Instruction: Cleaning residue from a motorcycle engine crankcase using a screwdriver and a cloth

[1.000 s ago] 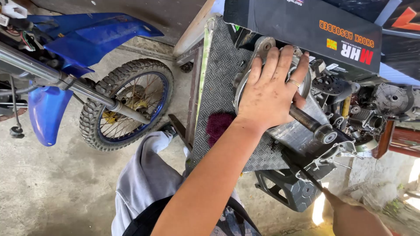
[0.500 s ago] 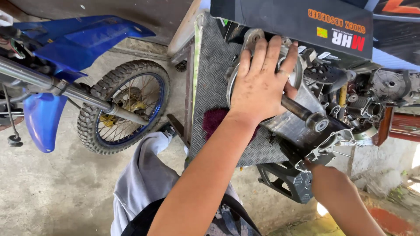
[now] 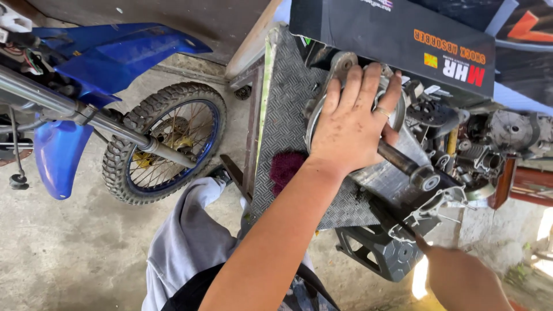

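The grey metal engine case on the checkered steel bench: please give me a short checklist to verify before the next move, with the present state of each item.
1. Left hand flat on the round part of the grey metal engine case: ok, palm and fingers spread over it.
2. Right hand grip: cannot tell, it sits low at the frame edge and its fingers are hidden.
3. Case support: ok, it rests on the checkered steel bench.
4. Dark steel shaft clear of fingers: ok, it juts out beside the palm.
5. Dark red cloth out of the way: ok, it lies left of the case.
6. Black cardboard box stable above the case: cannot tell.
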